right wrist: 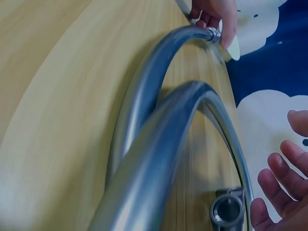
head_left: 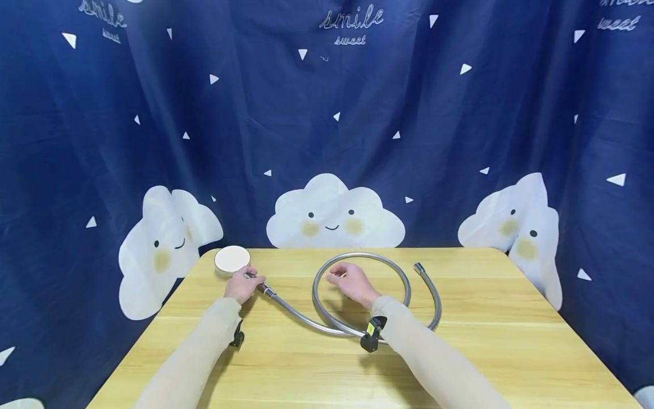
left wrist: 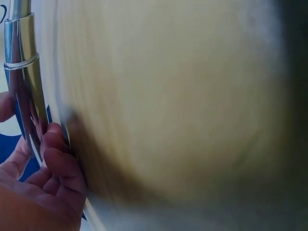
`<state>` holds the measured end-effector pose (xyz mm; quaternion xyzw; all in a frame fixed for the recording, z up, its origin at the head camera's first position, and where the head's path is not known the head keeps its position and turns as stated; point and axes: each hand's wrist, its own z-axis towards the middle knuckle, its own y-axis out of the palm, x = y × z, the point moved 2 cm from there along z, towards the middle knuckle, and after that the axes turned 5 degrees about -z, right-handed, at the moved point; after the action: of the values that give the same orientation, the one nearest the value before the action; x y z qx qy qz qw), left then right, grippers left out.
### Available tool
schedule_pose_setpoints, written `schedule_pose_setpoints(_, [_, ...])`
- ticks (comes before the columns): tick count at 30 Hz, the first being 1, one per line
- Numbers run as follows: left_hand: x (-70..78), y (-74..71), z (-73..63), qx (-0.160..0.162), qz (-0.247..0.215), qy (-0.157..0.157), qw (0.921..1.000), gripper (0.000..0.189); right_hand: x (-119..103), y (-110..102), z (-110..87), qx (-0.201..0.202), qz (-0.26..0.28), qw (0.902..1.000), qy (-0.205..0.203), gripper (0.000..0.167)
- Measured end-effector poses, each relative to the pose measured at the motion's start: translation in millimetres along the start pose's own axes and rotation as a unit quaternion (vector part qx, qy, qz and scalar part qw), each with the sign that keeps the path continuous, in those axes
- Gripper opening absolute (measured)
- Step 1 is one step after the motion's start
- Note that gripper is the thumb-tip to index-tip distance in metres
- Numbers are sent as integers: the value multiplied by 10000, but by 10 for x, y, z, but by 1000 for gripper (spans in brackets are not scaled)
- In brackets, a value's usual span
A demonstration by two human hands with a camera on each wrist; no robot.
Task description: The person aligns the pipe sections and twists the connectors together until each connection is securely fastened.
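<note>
A shower head [head_left: 232, 259] with a round white face is at the table's far left corner. My left hand [head_left: 242, 285] grips its shiny chrome handle [left wrist: 26, 82], with thumb and fingers around it in the left wrist view. A silver shower hose [head_left: 306, 321] runs from the handle into a wide loop. Over that loop is my right hand [head_left: 353, 282], fingers loosely bent and nothing between them. In the right wrist view, its fingers [right wrist: 284, 175] are spread beside the hose. The hose's free end [head_left: 419, 267] points to the back, right of the loop.
Everything lies on a light wooden table [head_left: 485, 352]. A dark blue curtain [head_left: 286, 113] with white clouds hangs behind its far edge. A small dark grey ring-shaped fitting [right wrist: 227, 210] shows near my right fingers. Each wrist wears a black camera [head_left: 372, 335].
</note>
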<state>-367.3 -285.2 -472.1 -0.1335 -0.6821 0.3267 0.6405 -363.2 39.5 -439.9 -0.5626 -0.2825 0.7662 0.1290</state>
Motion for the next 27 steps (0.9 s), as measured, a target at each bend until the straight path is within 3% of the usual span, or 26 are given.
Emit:
schedule_pose_setpoints(9, [52,-17,-61,-207,104,45,9997,43,161,-142,-53,36,-156,9998,85,30])
schedule_pose_setpoints(16, [15,-4,-7,-273,172,69,9995,45,214,-263,-75,68,-200,9997,142,27])
schedule_pose_setpoints(27, [38,-20,-28,-308,215,45,9993,41,339,-388,-109,185,-366,9988,266,26])
